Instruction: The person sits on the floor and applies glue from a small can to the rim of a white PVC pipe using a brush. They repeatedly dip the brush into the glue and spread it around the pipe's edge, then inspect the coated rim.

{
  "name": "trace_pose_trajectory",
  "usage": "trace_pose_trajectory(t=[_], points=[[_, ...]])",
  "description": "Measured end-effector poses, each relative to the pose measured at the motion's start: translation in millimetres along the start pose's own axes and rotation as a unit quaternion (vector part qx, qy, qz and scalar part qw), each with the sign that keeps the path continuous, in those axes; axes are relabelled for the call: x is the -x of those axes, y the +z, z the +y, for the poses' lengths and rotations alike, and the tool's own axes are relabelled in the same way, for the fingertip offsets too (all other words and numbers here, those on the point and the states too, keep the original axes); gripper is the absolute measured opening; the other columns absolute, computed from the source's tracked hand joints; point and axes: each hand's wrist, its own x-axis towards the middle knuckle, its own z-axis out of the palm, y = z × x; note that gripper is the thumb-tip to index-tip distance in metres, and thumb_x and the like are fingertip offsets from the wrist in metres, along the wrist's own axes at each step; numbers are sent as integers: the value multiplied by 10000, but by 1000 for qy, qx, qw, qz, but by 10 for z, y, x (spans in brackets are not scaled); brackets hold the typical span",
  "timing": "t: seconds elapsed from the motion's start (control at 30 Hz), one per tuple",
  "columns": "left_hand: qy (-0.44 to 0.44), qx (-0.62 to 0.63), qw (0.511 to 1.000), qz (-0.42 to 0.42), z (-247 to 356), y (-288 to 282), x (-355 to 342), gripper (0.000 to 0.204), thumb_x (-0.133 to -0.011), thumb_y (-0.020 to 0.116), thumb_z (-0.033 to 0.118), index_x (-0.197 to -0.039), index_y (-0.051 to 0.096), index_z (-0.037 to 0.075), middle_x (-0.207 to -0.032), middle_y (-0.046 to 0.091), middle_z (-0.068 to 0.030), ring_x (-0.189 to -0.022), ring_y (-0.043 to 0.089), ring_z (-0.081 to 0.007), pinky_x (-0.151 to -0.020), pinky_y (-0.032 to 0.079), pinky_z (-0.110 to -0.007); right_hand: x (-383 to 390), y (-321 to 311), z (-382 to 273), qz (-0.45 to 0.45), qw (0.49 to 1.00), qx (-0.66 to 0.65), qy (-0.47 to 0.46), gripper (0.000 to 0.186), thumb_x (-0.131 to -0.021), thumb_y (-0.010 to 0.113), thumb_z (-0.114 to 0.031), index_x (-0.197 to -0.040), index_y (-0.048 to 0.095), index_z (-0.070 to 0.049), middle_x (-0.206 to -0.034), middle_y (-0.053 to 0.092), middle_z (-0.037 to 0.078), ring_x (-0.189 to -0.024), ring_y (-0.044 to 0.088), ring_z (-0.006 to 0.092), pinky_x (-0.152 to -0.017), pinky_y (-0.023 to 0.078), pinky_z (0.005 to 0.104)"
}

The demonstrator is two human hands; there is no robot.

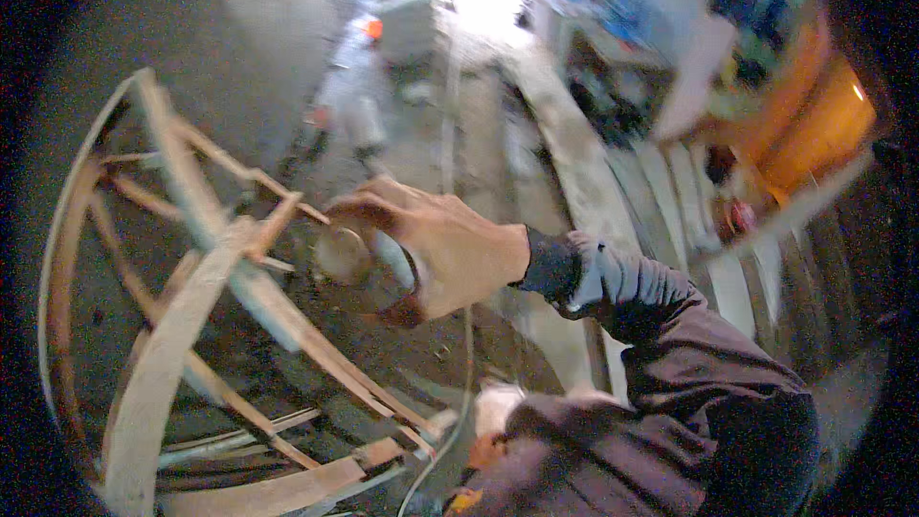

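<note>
My right hand [431, 244] reaches in from the lower right, in a dark sleeve. Its fingers and thumb wrap around a rounded object with a brownish disc-shaped end [343, 257] and a white, dark-edged part beside the palm; blur hides its exact kind. Just left of it stands a wooden frame [201, 316] of crossed, curved and straight strips. One thin strip ends close to my fingertips, and I cannot tell whether they touch. My left hand cannot be made out; near the dark clothing at the bottom is only a blurred pale and orange patch [496, 416].
A thin pale cord [467, 373] runs down past my hand to the lower edge. Long boards [574, 148] lie to the right. Farther back are an orange panel [814, 120], a cluttered bench [613, 43] and a blurred pale-blue shape [349, 86].
</note>
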Motion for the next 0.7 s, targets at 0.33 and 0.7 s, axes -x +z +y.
trace_pose_trajectory(t=[0.33,0.7], points=[[-3,-247,963,104,1331,2793,-334,162,-894,568,180,-993,650,80,-914,663,-152,-847,636,-314,-778,496,-406,5474,-1093,-612,-3,883,78,462,1023,-576,897,-369,-1461,412,-197,-1320,485,187,-1206,530,426,-954,515,490],[-55,20,956,-287,496,4190,-317,346,-1010,572,288,-1244,579,34,-1043,701,-115,-1005,660,-188,-854,513,-310,6907,-1224,-1265,-27,787,70,613,1073,-590,890,-326,-1504,353,-157,-1387,432,219,-1202,519,465,-943,518,509]])
